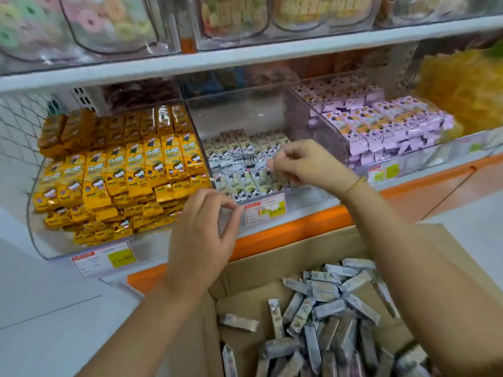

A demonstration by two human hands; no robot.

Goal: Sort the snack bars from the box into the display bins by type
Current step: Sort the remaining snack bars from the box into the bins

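Down at the bottom, the cardboard box [275, 257] stands open with a loose heap of silver-wrapped snack bars [326, 317] jumbled inside, and both forearms cross over it. Up a little, the left hand [201, 235] hovers at the clear front lip of the middle bin [239, 112], just beside a price tag [265, 210]. Its fingers are curled, thumb tip meeting forefinger, and I cannot tell if anything is pinched there. Further in, the right hand [307, 164], gold bracelet [352, 187] on the wrist, is over the middle bin's white-wrapped bars [239, 170] with its fingers curled in. It hides part of those rows, and whether it grips a bar is too blurred to tell. Left of that, a bin is packed with yellow bars [122, 170]; right of it, purple bars [386, 126] lie in rows. An orange shelf edge [299, 227] runs under all 3 bins. There's wire mesh [16, 123] at far left, and above, the upper shelf [245, 58] carries clear tubs of ring-shaped sweets [89, 23]
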